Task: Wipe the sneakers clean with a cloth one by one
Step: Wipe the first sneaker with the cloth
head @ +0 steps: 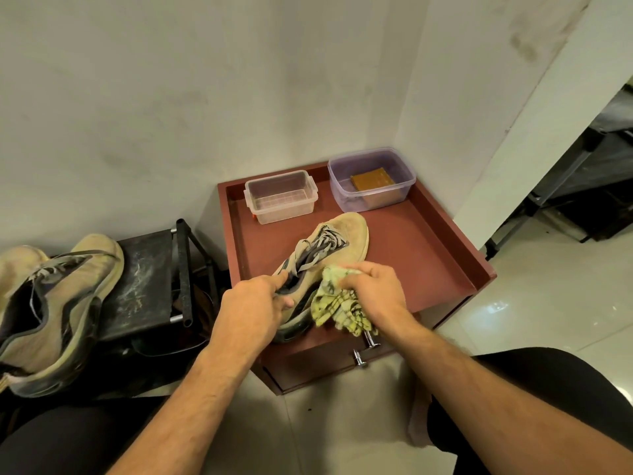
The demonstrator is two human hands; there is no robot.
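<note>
A tan sneaker (339,241) with grey laces lies on the red-brown cabinet top (421,255), toe pointing away from me. My left hand (253,306) grips its collar at the heel, thumb inside the opening. My right hand (373,286) holds a bunched yellow-green checked cloth (337,305) against the sneaker's right side near the heel. Part of the cloth hangs over the cabinet's front edge. A second tan sneaker (58,303) lies on a dark rack at the left, with a third toe (20,262) behind it.
Two plastic tubs stand at the back of the cabinet top: a clear empty one (281,197) and a purple-tinted one (371,180) holding a brown block. The black metal rack (150,282) stands left of the cabinet. A drawer with chrome handles (364,351) faces me. My knees flank the cabinet.
</note>
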